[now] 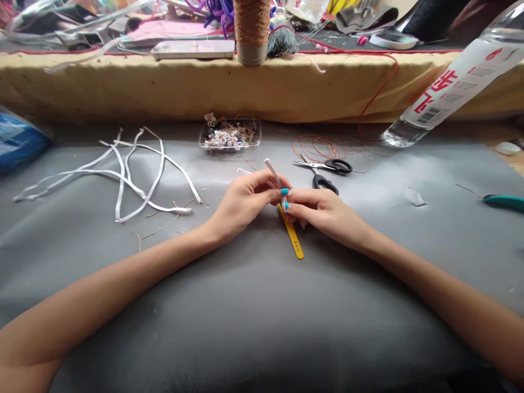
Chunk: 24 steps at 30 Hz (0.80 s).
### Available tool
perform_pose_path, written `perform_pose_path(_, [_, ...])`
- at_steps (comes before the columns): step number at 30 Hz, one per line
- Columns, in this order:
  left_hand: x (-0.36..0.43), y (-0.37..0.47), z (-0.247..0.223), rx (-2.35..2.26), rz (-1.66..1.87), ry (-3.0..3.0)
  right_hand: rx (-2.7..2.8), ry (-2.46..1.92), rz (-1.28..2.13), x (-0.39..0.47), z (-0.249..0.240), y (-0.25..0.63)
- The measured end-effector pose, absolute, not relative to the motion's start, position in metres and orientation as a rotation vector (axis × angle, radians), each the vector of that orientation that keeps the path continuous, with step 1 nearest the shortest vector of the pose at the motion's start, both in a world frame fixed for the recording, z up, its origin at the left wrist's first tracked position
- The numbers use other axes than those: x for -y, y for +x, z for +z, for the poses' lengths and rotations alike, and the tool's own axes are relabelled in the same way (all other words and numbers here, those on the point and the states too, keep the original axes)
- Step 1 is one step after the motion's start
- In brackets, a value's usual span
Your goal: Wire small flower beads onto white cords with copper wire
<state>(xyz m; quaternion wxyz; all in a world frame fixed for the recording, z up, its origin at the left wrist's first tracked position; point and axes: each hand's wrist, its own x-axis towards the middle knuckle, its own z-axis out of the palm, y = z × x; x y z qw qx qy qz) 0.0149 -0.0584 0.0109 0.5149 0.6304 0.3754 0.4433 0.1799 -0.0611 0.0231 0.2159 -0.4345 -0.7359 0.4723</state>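
Note:
Both of my hands meet over the middle of the grey mat (245, 305). My left hand (245, 202) pinches a short white strip (273, 172), whose free end sticks up above the fingers. The thumb and fingers of my right hand (327, 210) are closed on the lower part of the same strip. Below the fingertips a yellow flat stick (293, 240) lies slanted, its upper end hidden under the hands. Just beyond my right hand are black-handled scissors (323, 172), lying open.
White strips (139, 194) lie tangled at left, with copper wire bits (141, 238) nearby. Behind my hands are a clear box (230, 139) of small flowers and coiled copper wire (317, 146). A water bottle (446, 87) leans at right, near a teal-handled tool (503, 202).

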Motion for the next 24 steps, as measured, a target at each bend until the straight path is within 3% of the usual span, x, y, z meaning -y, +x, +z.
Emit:
perform_pose_path(11, [0.0570, 0.0154, 0.0147, -1.012, 1.147, 1.391, 2.066, -1.135, 1.205, 0.0627, 0.0180, 0.1789])
perform_pose_path(18, [0.0567, 0.0152, 0.0144, -0.937, 1.141, 1.294, 1.868, -1.116, 1.560, 0.0583, 0.0243, 0.1808])
perform_pose_path(24, [0.0539, 0.0139, 0.0125, -0.958, 1.063, 1.427, 1.856, -1.138, 1.484, 0.0602, 0.0233, 0.1793])
